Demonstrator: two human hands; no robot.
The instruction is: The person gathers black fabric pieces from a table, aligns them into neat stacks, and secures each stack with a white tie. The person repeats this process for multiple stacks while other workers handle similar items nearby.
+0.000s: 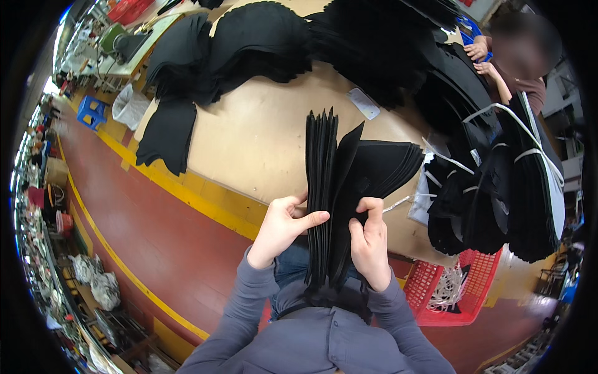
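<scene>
A stack of black fabric pieces (320, 181) stands on edge in front of me, above my lap at the table's near side. My left hand (283, 225) grips it from the left, thumb laid across the edges of the layers. On the right, more black pieces (380, 165) of the same kind fan out from it toward the table. My right hand (370, 240) is beside the parted piece, its index finger bent and thumb close to it. Whether a layer is pinched between those fingertips is hard to make out.
Piles of black cut pieces (258, 43) cover the table's far side. Tied black bundles (526, 187) hang at the right edge. A white card (363, 103) lies on the tabletop (249, 137). Below right stands a red basket (436, 299) with white strips. Another person's hands (478, 53) touch a pile.
</scene>
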